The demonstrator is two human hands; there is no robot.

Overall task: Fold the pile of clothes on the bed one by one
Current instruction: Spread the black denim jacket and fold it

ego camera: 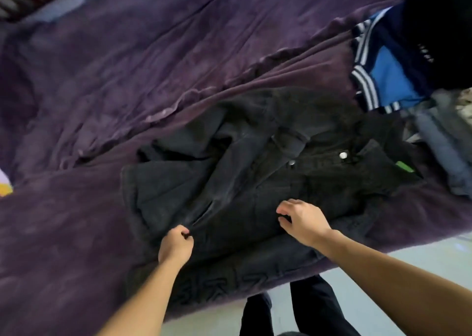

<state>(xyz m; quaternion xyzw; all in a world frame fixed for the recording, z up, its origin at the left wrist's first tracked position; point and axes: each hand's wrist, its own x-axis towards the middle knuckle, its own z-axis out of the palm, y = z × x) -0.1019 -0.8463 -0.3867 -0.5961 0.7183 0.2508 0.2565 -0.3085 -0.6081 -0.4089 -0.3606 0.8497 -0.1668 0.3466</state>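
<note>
My left hand point(175, 246) pinches a fold of the black denim jacket point(255, 179) spread near the bed's edge; my right hand point(300, 219) hovers over it, fingers loosely curled, gripping nothing. Beyond lies the wrinkled purple bedspread point(153, 67). At far right sits the pile of clothes point(398, 67), blue and striped pieces uppermost.

A faded black denim jacket point(258, 172) with silver buttons lies on a purple blanket point(127, 67); beside it, blue sportswear point(388, 75) with white stripes.
</note>
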